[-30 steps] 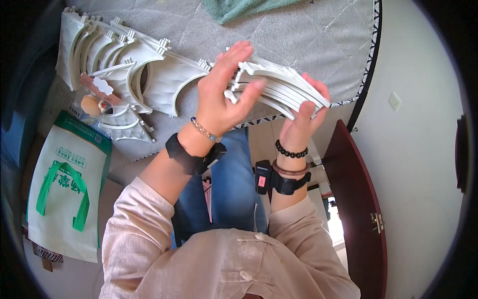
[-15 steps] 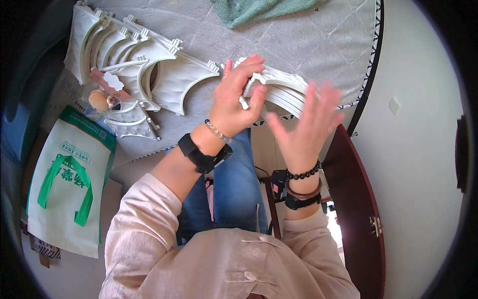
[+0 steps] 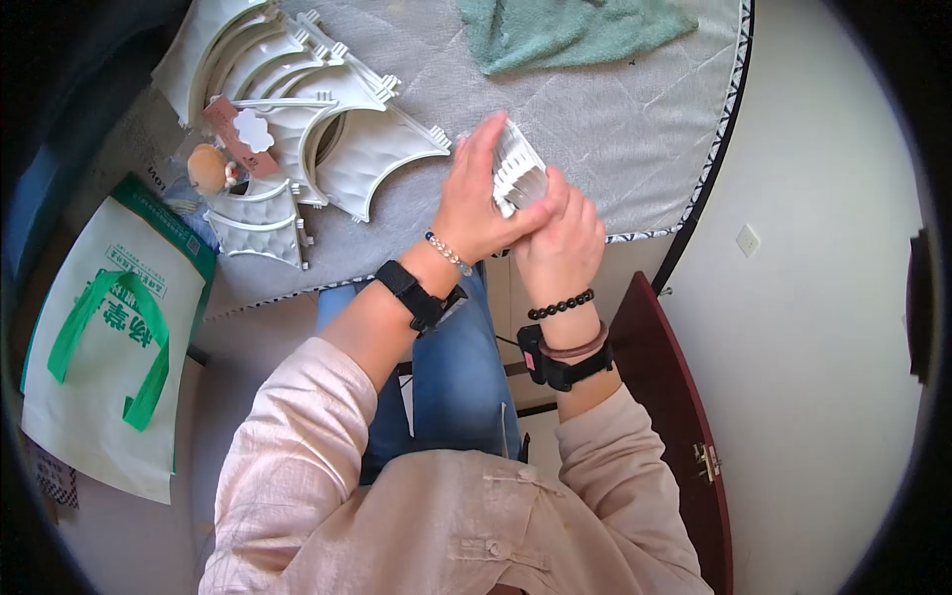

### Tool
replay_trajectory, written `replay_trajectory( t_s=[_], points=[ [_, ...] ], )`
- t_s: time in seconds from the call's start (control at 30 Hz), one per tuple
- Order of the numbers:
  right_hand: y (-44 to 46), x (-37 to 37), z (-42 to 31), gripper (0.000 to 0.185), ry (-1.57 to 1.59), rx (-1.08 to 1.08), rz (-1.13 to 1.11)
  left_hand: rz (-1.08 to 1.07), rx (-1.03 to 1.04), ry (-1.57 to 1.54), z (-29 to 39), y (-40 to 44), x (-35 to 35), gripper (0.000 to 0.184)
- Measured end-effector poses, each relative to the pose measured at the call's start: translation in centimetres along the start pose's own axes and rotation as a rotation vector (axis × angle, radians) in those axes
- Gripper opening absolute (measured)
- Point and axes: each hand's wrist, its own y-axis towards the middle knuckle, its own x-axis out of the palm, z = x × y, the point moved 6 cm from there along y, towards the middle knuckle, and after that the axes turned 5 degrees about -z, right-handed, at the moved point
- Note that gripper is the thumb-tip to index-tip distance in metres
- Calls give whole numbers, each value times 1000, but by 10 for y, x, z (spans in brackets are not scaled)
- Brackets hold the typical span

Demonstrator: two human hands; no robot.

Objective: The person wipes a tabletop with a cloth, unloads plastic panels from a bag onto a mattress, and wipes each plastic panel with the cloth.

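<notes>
A stack of white curved plastic pieces (image 3: 520,171) is held over the bed-like padded surface, its notched ends turned toward the camera. My left hand (image 3: 478,198) grips the stack from the left, thumb across its near end. My right hand (image 3: 563,238) is closed round the stack's near right side, its fingers beside my left thumb. More white curved pieces (image 3: 372,159) lie loosely overlapped on the left of the surface. A small pair of them (image 3: 256,233) rests nearer me, by a pink tag (image 3: 243,137) and a round tan ornament (image 3: 208,169).
A green towel (image 3: 565,30) lies at the back of the grey quilted surface (image 3: 635,129). A white and green bag (image 3: 119,337) stands at the left. On the right are a dark red door panel (image 3: 674,416) and a white wall with a socket (image 3: 748,241).
The stack has turned so that its notched ends face the camera. My right hand, spread and apart half a second ago, is closed on it again. The view has shifted.
</notes>
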Motion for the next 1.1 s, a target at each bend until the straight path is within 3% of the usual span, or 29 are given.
replay_trajectory(
  t_s=[0.03,0.07,0.13,0.2,0.23,0.3,0.47,0.6,0.67,0.73,0.8,0.87,0.9,0.97,1.0,1.1],
  points=[
    [2,-6,3,62,-4,-10,5,10,8,13,2,1,-2,96],
    [7,-11,8,59,55,23,-69,22,16,12,6,0,-6,96],
    [8,-19,16,56,110,51,-138,76,-50,140,12,-10,-21,114],
    [1,-19,19,50,808,105,-341,121,-138,47,4,-25,-27,114],
    [-3,-21,15,48,1156,133,-441,21,-279,-180,-5,-33,-22,109],
    [-9,-35,-1,47,1228,97,-433,-152,-432,-504,11,-41,-17,91],
    [-16,-38,-21,44,1403,82,-666,-225,-415,-319,45,-62,-32,79],
    [-24,-39,-28,45,1329,-3,-676,-180,-427,-226,58,-71,-45,69],
    [-25,-47,-32,48,1515,125,-733,-176,-436,-356,51,-74,-48,69],
    [-25,-50,-33,49,1560,118,-787,-205,-415,-473,49,-73,-55,64],
    [-24,-55,-35,50,1608,119,-838,-387,-519,-820,54,-79,-54,58],
    [-23,-62,-41,52,1669,109,-917,-385,-531,-918,53,-81,-56,56],
    [-25,-59,-43,52,1668,113,-923,-371,-522,-902,52,-81,-57,56],
    [-22,-57,-36,47,1557,141,-663,-352,-515,-888,48,-83,-59,56],
    [-22,-54,-36,47,1555,140,-668,-294,-512,-910,42,-84,-60,55],
    [-20,-56,-16,34,1617,392,-271,-208,-545,-912,29,-87,-66,49]
  ],
)
